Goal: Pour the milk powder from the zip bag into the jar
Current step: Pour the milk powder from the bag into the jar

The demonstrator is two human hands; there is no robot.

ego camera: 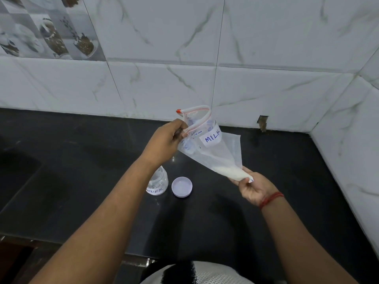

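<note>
A clear zip bag (pixel 207 148) with a "MILK" label is held in the air above the black counter, its red-striped zip mouth open and pointing up. My left hand (pixel 164 142) pinches the bag at the zip edge. My right hand (pixel 253 186) grips the bag's lower corner, where the white milk powder (pixel 229 173) has gathered. A small clear jar (pixel 158 182) with a handwritten label stands open on the counter below my left wrist, partly hidden by my forearm. Its pale lilac lid (pixel 182 186) lies upturned just right of the jar.
The black stone counter (pixel 205 222) runs back to a white marble-tiled wall (pixel 184 78), with a side wall close on the right. A chipped hole (pixel 263 123) shows in the tile at counter level. The counter's front edge lies near my body.
</note>
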